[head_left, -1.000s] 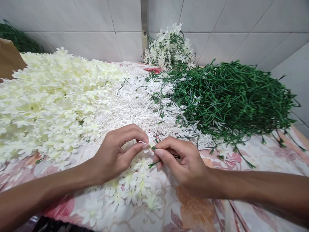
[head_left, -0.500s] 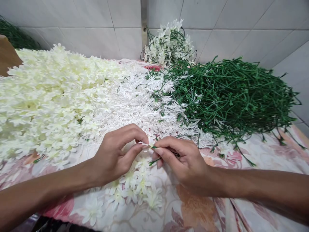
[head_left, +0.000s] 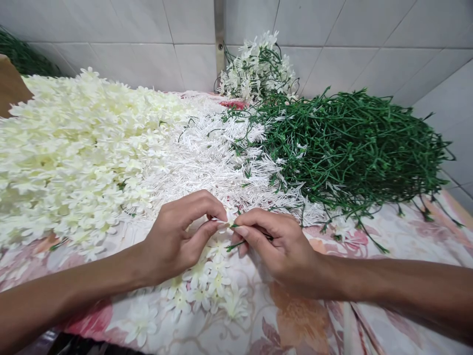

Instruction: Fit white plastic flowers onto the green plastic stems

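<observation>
First, left hand [head_left: 175,236]: its thumb and fingers were closed in a pinch on a small white artificial flower [head_left: 231,215].
Right hand [head_left: 281,251]: its fingers were curled, grasping a thin green plastic stem [head_left: 234,245], with its tip touching the flower.
Flower position: held in the air between both hands, just above the loose blossoms.
Below the hands: loose white five-petalled blossoms [head_left: 210,291] lay on a pink-and-peach floral cloth [head_left: 299,315].
Left of the hands: a deep heap of cream fabric blossoms [head_left: 74,162].
Ahead: a mass of spiky white plastic sprigs [head_left: 207,158].
Right of the sprigs: a tangled pile of green stems [head_left: 351,148].
Against the wall: a white-flowered green bunch [head_left: 256,69] stood beside white ceramic tiles [head_left: 111,24].
</observation>
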`<state>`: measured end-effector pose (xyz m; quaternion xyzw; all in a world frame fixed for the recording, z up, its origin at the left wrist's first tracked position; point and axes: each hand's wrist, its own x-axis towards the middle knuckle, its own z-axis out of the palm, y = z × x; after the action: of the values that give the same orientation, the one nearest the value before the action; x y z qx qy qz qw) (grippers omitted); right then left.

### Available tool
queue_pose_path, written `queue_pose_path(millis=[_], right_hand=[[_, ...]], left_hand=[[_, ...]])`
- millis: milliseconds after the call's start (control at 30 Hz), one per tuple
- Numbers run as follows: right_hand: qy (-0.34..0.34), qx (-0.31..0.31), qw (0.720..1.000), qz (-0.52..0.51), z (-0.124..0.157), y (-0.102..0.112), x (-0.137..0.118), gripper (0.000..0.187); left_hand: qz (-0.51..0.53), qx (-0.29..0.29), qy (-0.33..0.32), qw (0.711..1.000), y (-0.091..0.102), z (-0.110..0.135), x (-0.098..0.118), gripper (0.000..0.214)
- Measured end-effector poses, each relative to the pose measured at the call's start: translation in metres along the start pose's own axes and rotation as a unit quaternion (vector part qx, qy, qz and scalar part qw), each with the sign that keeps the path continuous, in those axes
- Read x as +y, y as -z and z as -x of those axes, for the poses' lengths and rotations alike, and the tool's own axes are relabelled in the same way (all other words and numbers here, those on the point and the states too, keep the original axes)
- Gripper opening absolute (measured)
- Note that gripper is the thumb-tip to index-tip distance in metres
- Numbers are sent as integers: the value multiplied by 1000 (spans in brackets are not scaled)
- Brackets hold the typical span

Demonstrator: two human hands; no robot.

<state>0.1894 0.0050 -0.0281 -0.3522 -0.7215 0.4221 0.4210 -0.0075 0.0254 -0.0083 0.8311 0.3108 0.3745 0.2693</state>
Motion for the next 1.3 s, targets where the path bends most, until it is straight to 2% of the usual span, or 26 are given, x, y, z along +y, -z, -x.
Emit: queue_pose_path(millis=[367, 533, 633, 767, 867, 967, 1067, 1167, 1300], right_hand=[[-14, -17, 1000, 7, 1, 1, 2, 15], [-36, -9, 999, -27, 0, 0, 1, 14], [-49, 10, 998, -43, 3, -2, 5, 12], [-58, 37, 996, -51, 6, -4, 10, 11], [-22, 84, 996, -4, 6, -3, 7, 11], [20, 120, 992, 25, 6, 0, 3, 11], [41, 143, 989, 11, 8, -1, 2, 12], [28, 172, 983, -55, 11, -5, 5, 13], [-2, 180, 976, -123, 13, -9, 8, 13]], left_hand=[[-10, -7, 1, 1000, -1, -1, -3, 13], [3, -8, -2, 1000, 1, -3, -2, 12], [33, 8, 41, 999, 1, -3, -1, 8], [82, 53, 104, 990, 6, -5, -1, 17], [3, 46, 78, 996, 16, -12, -3, 8], [-131, -52, 4, 990, 26, -18, -6, 7], [-242, -122, -56, 961, 29, -21, -11, 8], [-290, -126, -82, 945, 27, -20, -18, 12], [-303, -124, -90, 941, 24, -20, -23, 15]])
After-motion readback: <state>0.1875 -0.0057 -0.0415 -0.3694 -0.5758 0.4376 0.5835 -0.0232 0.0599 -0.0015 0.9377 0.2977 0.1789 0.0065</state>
